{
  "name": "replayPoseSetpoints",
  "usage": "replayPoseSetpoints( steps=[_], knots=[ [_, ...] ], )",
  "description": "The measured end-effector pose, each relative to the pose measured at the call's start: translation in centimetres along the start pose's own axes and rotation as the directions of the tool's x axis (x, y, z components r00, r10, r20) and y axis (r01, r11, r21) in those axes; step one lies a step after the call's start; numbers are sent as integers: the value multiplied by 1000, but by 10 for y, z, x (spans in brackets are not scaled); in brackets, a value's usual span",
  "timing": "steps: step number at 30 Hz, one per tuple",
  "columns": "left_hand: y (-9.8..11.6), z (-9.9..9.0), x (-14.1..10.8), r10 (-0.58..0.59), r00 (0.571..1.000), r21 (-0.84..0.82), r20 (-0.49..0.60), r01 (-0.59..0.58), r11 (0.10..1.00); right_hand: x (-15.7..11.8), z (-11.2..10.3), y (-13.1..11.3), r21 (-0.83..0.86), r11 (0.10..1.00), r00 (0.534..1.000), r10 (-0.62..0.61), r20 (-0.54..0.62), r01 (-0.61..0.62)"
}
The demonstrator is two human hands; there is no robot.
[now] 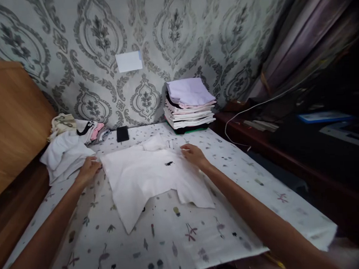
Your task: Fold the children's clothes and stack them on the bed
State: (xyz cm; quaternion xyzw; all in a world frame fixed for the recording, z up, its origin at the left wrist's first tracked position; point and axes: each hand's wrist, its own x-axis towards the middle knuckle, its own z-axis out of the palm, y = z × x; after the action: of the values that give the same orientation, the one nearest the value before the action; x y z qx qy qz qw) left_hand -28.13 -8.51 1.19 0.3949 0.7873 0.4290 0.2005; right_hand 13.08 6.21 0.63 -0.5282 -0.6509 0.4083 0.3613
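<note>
A white polo shirt (pixel 139 168) with a small dark horse-rider logo lies spread on the patterned sheet, its collar toward the wall and its near edge uneven. My left hand (pixel 90 169) is at the shirt's left edge, fingers loosely bent; I cannot tell whether the fingertips touch the cloth. Over the shirt's right shoulder, beside the collar, is my right hand (pixel 194 154), its fingers apart and slightly curved. No cloth shows pinched in either hand.
A neat stack of folded clothes (pixel 190 110), lilac on top, stands against the wall. Loose crumpled clothes (pixel 67 150) lie at the left beside a wooden cabinet (pixel 13 119). A black phone (pixel 122 134) rests near the wall. A white cable (pixel 250 108) hangs at the right.
</note>
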Motion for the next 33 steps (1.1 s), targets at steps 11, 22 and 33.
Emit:
replayPoseSetpoints(
  steps=[11,22,33],
  knots=[
    [0,17,-177,506,649,350,568,-747,565,-108,-19,15,-656,754,999,-37,6,32],
    [14,-54,-155,475,608,341,636,-774,534,-144,-51,-8,85,970,953,204,225,-228],
    [17,-69,-141,97,549,319,830,-609,726,-153,-76,6,-645,755,965,67,253,117]
  ],
)
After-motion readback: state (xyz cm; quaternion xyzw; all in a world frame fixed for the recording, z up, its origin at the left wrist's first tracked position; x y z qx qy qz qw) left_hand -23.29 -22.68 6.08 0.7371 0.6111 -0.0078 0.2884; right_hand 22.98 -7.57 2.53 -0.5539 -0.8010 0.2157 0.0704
